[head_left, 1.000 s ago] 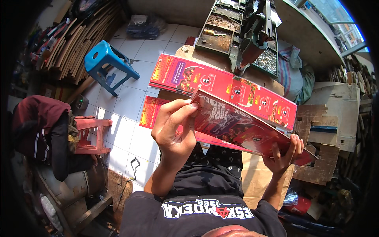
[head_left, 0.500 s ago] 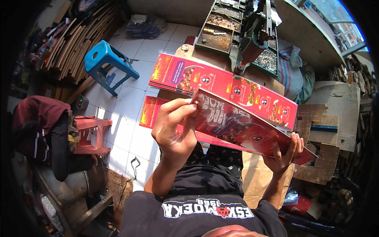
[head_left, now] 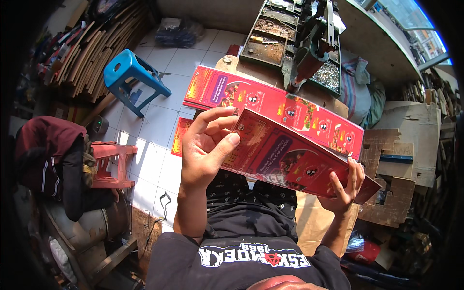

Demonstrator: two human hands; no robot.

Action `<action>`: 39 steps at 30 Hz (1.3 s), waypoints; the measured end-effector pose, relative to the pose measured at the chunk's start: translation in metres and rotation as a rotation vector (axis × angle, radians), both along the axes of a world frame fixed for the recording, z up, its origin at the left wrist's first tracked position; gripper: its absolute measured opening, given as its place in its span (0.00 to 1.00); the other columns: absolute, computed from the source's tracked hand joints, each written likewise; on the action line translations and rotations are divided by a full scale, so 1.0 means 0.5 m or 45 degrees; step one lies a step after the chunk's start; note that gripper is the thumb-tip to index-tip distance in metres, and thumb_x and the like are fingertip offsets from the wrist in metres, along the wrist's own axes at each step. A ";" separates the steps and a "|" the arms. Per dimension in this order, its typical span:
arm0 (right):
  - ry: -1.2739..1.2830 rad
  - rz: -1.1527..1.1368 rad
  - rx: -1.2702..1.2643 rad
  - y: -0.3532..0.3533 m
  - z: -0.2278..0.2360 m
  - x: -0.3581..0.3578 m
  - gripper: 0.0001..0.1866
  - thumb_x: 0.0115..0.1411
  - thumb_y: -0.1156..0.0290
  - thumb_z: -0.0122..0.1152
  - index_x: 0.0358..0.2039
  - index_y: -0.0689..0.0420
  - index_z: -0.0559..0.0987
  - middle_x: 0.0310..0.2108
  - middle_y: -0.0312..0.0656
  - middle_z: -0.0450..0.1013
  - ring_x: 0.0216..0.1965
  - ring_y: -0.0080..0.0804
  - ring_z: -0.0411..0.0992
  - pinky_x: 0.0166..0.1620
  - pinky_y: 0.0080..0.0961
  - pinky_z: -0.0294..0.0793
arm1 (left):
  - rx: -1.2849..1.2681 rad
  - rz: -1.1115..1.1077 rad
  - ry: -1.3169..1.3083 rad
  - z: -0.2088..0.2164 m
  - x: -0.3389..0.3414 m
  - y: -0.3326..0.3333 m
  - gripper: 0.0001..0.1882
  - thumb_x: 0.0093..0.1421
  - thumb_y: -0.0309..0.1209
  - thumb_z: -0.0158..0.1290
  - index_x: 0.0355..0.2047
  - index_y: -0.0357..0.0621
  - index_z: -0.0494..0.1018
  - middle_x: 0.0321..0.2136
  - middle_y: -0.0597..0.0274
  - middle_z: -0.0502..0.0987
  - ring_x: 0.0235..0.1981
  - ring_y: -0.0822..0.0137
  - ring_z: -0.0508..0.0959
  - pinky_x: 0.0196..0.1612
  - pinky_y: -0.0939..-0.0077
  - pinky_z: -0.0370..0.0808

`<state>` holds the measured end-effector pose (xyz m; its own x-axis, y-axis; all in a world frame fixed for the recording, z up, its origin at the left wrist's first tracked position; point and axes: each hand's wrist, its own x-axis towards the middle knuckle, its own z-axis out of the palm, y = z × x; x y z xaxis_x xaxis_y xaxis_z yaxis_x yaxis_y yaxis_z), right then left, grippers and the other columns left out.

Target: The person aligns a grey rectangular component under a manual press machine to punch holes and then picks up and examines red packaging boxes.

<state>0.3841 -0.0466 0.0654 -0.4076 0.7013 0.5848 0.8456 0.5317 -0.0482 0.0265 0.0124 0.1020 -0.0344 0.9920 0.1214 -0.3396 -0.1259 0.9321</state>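
A long, glossy red printed board [head_left: 295, 157] with food pictures is held tilted above my lap. Its left end sits by the thumb and fingers of my left hand [head_left: 205, 142], thumb on the front face, the other fingers curled toward the back edge. My right hand [head_left: 344, 186] grips the lower right part, fingers wrapped over its edge. Just beyond lies a stack of similar red boards [head_left: 261, 96], partly covered by the held one. The corner of another red board [head_left: 180, 135] shows left of my left hand.
Beyond the stack stands a hand press [head_left: 309, 63] with a compartment tray [head_left: 263, 48] of small metal bits. Left are a blue stool [head_left: 130, 77], a red stool [head_left: 113, 164] and a seated person [head_left: 48, 159]. Cut brown boards [head_left: 386, 179] lie at the right.
The held board has tilted so its printed face shows more clearly, with less glare. My left hand has shifted slightly left and its fingers have spread; the right hand stays on the board.
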 end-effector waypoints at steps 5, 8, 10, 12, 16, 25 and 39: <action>0.036 0.029 -0.046 0.001 0.004 -0.004 0.38 0.35 0.60 0.76 0.53 0.40 0.79 0.61 0.58 0.66 0.58 0.58 0.66 0.60 0.57 0.63 | -0.039 -0.167 -0.191 -0.004 -0.015 0.007 0.25 0.59 0.18 0.58 0.57 0.36 0.68 0.46 0.49 0.80 0.46 0.66 0.81 0.51 0.72 0.77; 0.055 0.034 -0.057 0.001 0.006 -0.008 0.37 0.36 0.60 0.76 0.52 0.40 0.79 0.61 0.58 0.67 0.58 0.58 0.66 0.60 0.57 0.63 | -0.074 -0.208 -0.278 -0.007 -0.017 0.009 0.25 0.59 0.18 0.58 0.57 0.36 0.68 0.46 0.48 0.79 0.47 0.65 0.80 0.51 0.70 0.78; 0.057 0.040 -0.047 0.003 0.004 -0.007 0.36 0.36 0.60 0.77 0.52 0.40 0.79 0.61 0.59 0.67 0.58 0.58 0.66 0.60 0.57 0.63 | -0.078 -0.230 -0.321 -0.009 -0.019 0.010 0.25 0.58 0.18 0.58 0.57 0.37 0.68 0.47 0.48 0.79 0.48 0.65 0.80 0.52 0.70 0.77; 0.053 0.042 -0.047 0.004 0.006 -0.008 0.36 0.37 0.60 0.76 0.52 0.40 0.79 0.61 0.59 0.67 0.58 0.59 0.66 0.60 0.57 0.63 | -0.085 -0.237 -0.347 -0.010 -0.021 0.011 0.25 0.58 0.18 0.58 0.56 0.38 0.69 0.47 0.48 0.79 0.49 0.65 0.79 0.52 0.69 0.77; 0.059 0.042 -0.063 0.005 0.004 -0.009 0.36 0.37 0.60 0.76 0.52 0.40 0.79 0.60 0.59 0.67 0.58 0.59 0.66 0.60 0.58 0.63 | -0.116 -0.212 -0.348 -0.017 -0.022 0.011 0.23 0.58 0.18 0.59 0.54 0.39 0.70 0.45 0.52 0.79 0.47 0.67 0.79 0.52 0.70 0.76; 0.049 0.041 -0.050 0.007 0.003 -0.011 0.36 0.37 0.62 0.75 0.53 0.40 0.79 0.60 0.59 0.67 0.57 0.59 0.67 0.60 0.58 0.63 | -0.099 -0.205 -0.362 -0.019 -0.022 0.011 0.21 0.57 0.18 0.60 0.52 0.39 0.72 0.43 0.57 0.79 0.41 0.72 0.77 0.49 0.74 0.76; 0.008 0.008 -0.035 0.005 0.001 -0.001 0.38 0.35 0.58 0.77 0.53 0.41 0.79 0.62 0.59 0.66 0.59 0.59 0.66 0.60 0.57 0.63 | 0.064 0.049 0.035 -0.024 -0.001 0.008 0.14 0.62 0.17 0.56 0.49 0.33 0.74 0.41 0.56 0.81 0.41 0.71 0.81 0.47 0.77 0.78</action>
<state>0.3837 -0.0444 0.0657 -0.4086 0.7147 0.5677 0.8418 0.5354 -0.0682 0.0262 0.0167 0.0898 -0.0683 0.9826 0.1728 -0.3079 -0.1855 0.9331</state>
